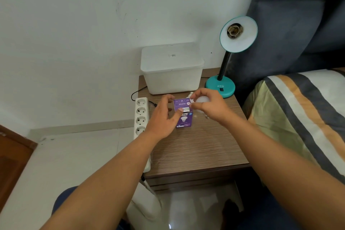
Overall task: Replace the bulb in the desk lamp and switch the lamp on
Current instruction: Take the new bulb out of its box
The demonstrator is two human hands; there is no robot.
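Note:
A teal desk lamp stands at the back right of the bedside table, its base (220, 86) by the headboard and its shade (242, 37) tilted towards me. The socket (234, 31) in the shade holds no bulb. A purple bulb box (183, 115) stands in the middle of the table. My left hand (162, 117) grips it, thumb on its front and fingers over its far side. My right hand (212, 108) is closed round a white bulb (202, 99) right beside the box's top. Something white (200, 112), partly hidden, lies on the table under that hand.
A white lidded plastic bin (171, 69) sits at the back of the wooden table (196, 151). A white power strip (141, 115) runs along the table's left edge, with a black cable behind it. A bed with a striped cover (298, 114) borders the right side.

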